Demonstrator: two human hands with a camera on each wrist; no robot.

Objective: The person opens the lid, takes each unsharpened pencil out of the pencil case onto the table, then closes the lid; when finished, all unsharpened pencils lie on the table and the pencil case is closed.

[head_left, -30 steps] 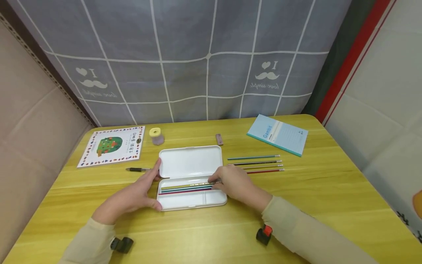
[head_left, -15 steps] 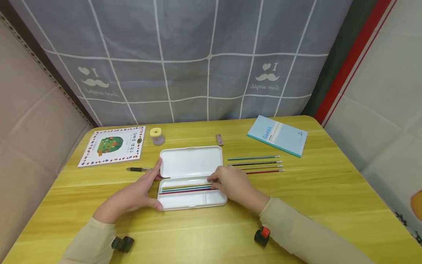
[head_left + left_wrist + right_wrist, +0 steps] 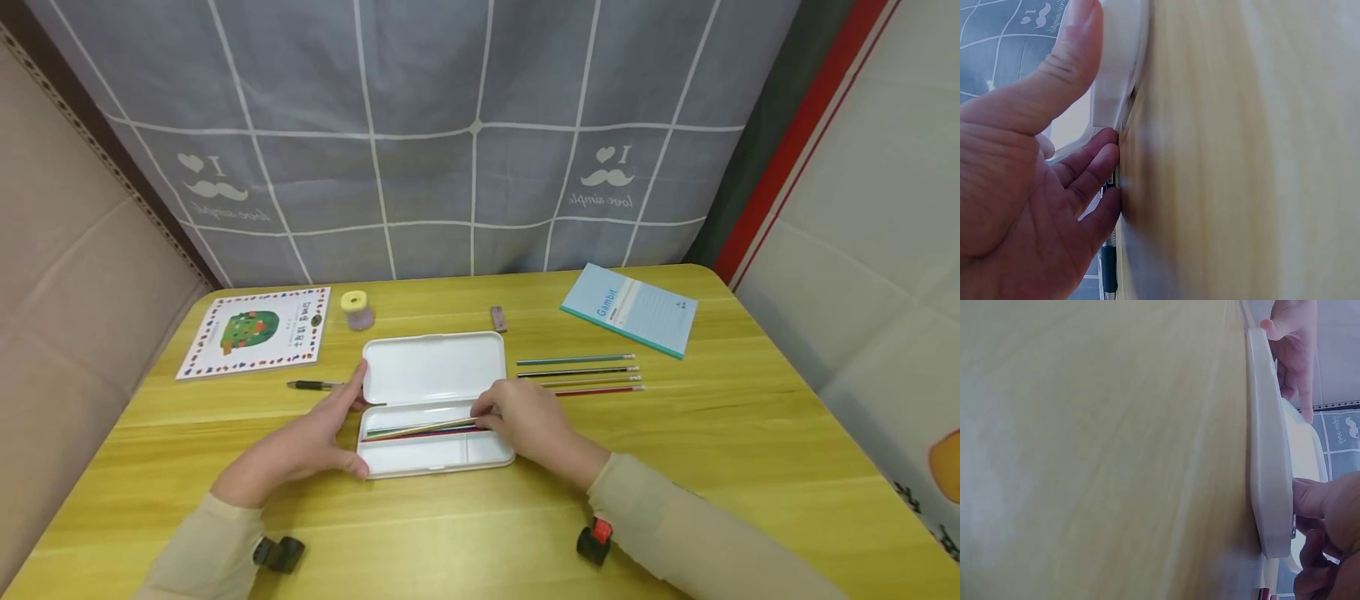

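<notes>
Right hand [image 3: 528, 421] pinches the end of a yellow pencil [image 3: 423, 428] at the case's 3 o'clock side; fingers curled round it. The pencil lies slanted across the upper tray of the case [image 3: 435, 454], its far end toward 9 o'clock, crossing the other pencils [image 3: 420, 434] that lie flat in that tray. In the right wrist view the fingertips [image 3: 1307, 497] press against the case's edge; the pencil itself cannot be made out there.

Left hand [image 3: 315, 437] braces the case at its 9 o'clock end: thumb on the near corner, index finger up along the lid's [image 3: 433, 367] left edge. Fingers are spread and fairly straight, steadying the case rather than clenched round it. The left wrist view shows the thumb [image 3: 1063, 62] flat on the white shell and the other fingers against the table [image 3: 750, 442].

The case sits open at table centre, lid folded back toward 12 o'clock, lower tray compartments bare white.

Outward: four loose pencils [image 3: 577, 375] lie in parallel just beside the case at 3 o'clock, erasers pointing right. A black pen [image 3: 315, 385] lies at 9 o'clock, just past the left index finger. At 12 o'clock, a small eraser [image 3: 498, 318]. At 11 o'clock, a yellow sharpener [image 3: 357, 308], and beyond it a picture book [image 3: 257, 342]. At 1 o'clock, a blue notebook [image 3: 630, 307]. Grey gridded curtain [image 3: 450, 133] behind the table.
</notes>
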